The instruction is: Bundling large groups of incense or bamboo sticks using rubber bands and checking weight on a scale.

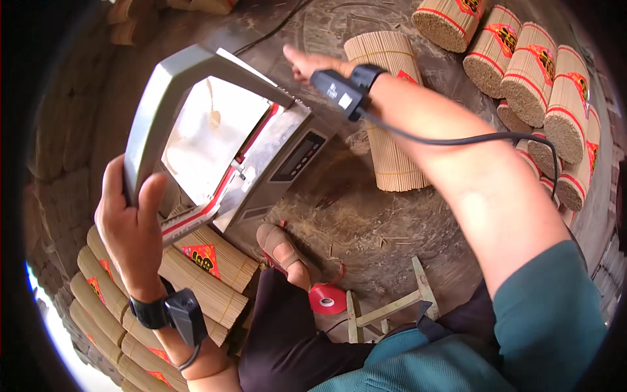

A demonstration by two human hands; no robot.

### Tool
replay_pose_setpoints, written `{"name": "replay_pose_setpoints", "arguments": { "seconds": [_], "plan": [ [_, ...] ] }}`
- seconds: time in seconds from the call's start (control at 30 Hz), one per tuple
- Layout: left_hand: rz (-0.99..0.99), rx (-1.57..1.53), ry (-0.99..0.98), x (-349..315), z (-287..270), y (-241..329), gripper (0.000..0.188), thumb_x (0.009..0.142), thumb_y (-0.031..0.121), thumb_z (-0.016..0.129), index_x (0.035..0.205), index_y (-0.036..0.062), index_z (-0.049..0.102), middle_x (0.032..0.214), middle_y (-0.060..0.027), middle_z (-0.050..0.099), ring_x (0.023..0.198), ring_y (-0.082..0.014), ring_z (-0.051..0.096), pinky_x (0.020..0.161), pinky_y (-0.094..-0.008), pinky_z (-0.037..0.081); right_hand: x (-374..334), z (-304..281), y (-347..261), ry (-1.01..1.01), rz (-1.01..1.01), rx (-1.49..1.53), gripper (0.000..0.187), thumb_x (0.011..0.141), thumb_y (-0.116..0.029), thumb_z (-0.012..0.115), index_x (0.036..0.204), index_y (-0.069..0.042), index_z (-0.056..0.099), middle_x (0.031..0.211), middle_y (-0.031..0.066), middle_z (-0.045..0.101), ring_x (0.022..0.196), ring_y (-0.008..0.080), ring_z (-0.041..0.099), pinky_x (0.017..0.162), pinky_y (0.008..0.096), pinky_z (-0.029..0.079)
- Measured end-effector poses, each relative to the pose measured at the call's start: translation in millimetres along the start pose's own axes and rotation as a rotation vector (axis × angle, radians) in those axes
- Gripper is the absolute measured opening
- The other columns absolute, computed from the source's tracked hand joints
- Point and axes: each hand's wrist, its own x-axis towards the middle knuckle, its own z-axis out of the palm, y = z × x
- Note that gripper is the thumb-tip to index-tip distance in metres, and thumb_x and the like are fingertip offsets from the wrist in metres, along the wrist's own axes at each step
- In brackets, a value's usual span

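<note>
A grey metal machine with an arched frame (157, 91), which looks like a banding machine, stands tilted in view at the left. Around the near side of its arch my left hand (132, 228) is closed, thumb on the inner side. A dark control panel (298, 157) with buttons sits on the machine's right face, beside a red-edged slot. My right hand (317, 64) reaches past the far right corner of the machine, fingers stretched out and holding nothing. Under my right forearm, a large bundle of thin tan sticks (398, 160) lies on the floor, partly hidden.
Several stick bundles with red bands and labels (522, 75) are piled at the far right. More bundles (202, 281) lie stacked at the lower left. A red tape roll (328, 300) rests near my foot (284, 251), beside a low stool frame (392, 310). A dark cable (274, 29) runs behind the machine.
</note>
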Motion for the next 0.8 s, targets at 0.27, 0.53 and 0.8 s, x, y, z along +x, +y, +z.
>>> {"name": "replay_pose_setpoints", "arguments": {
  "seconds": [0.27, 0.53, 0.8],
  "plan": [
    [-0.094, -0.073, -0.032, -12, -1, -9, 0.042, 0.082, 0.036, 0.070, 0.106, 0.0032, 0.058, 0.080, -0.0086, 0.063, 0.072, -0.0160, 0.061, 0.067, -0.0309, 0.049, -1, 47, 43, 0.042, -0.099, -0.060, 0.081, 0.088, -0.073, 0.028, 0.103, -0.004, 0.068, 0.090, 0.0124, 0.064, 0.081, 0.0197, 0.058, 0.075, 0.0330, 0.045],
    [-0.006, -0.019, -0.036, -24, 1, -2, 0.033, 0.085, 0.023, 0.067, 0.108, 0.0027, 0.057, 0.080, -0.0063, 0.061, 0.073, -0.0133, 0.057, 0.069, -0.0280, 0.047, -51, 49, 16, -0.005, -0.037, -0.213, 0.081, 0.093, -0.066, 0.026, 0.124, 0.004, 0.055, 0.121, 0.0181, 0.059, 0.112, 0.0238, 0.054, 0.098, 0.0316, 0.038],
    [0.081, 0.191, 0.048, -38, 7, 12, 0.049, 0.076, 0.045, 0.071, 0.100, 0.0042, 0.057, 0.081, -0.0156, 0.060, 0.077, -0.0341, 0.060, 0.068, -0.0411, 0.047, -175, 13, -54, -0.088, -0.059, -0.763, 0.069, 0.090, -0.059, 0.045, 0.100, 0.006, 0.065, 0.095, 0.0171, 0.067, 0.085, 0.0241, 0.063, 0.076, 0.0357, 0.049]
  ]
}}
